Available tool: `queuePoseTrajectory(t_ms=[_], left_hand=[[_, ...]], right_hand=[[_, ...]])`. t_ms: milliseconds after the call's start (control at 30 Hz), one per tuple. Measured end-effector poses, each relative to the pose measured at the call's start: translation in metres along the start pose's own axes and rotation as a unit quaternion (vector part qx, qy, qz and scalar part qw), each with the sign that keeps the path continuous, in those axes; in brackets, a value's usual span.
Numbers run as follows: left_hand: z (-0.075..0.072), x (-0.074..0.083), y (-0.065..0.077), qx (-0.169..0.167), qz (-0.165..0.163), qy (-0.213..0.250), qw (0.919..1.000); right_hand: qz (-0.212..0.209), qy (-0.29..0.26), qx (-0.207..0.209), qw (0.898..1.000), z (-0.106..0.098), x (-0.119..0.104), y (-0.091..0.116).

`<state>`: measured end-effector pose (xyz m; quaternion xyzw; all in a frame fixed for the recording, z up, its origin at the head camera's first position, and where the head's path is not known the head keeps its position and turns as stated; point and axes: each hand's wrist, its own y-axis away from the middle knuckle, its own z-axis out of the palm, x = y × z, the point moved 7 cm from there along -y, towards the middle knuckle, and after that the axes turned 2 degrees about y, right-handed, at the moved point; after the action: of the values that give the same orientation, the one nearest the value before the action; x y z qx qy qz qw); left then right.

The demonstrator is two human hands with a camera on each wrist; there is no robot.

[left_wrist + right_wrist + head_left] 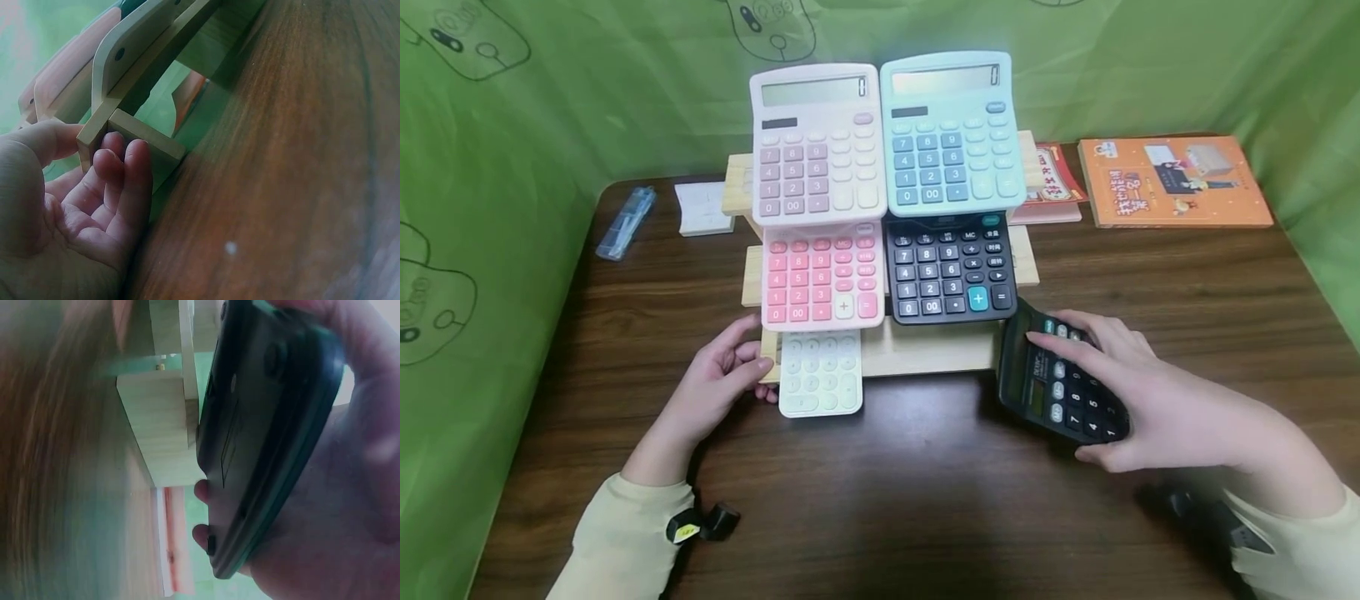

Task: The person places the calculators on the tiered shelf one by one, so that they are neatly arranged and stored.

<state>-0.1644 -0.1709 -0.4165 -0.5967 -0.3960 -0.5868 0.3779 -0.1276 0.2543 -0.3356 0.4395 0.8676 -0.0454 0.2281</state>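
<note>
A tiered wooden rack (940, 348) holds several calculators. On its top tier lean a pale pink calculator (850, 158) and a light blue calculator (977, 158). Below them sit a pink calculator (832, 271) and a black calculator (953, 260); a small white calculator (820, 375) rests at the lower left. My left hand (718, 375) pinches the rack's front left corner between thumb and fingers. At the rack's right front, my right hand (1157, 400) grips another black calculator (1037, 367), tilted and turned sideways. The right wrist view shows the underside of this calculator (250, 425).
An orange book (1180, 183) lies at the back right, beside a red booklet (1051, 175) partly hidden by the rack. White paper (703, 207) and a clear blue plastic case (627, 223) lie at the back left. Green cloth (625, 92) surrounds the brown table (925, 500).
</note>
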Motion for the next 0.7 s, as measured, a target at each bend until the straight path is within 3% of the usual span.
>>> queuePoseTrajectory(t_ms=[533, 700], left_hand=[[0.0, 0.001, 0.0, -0.002, 0.0, 0.01, 0.9999], [0.0, 0.001, -0.001, -0.003, -0.001, 0.006, 1.0]], right_hand=[[-0.029, 0.057, 0.02, 0.998, 0.003, -0.023, -0.009], [-0.061, 0.083, 0.063, 0.993, 0.01, -0.035, -0.018]])
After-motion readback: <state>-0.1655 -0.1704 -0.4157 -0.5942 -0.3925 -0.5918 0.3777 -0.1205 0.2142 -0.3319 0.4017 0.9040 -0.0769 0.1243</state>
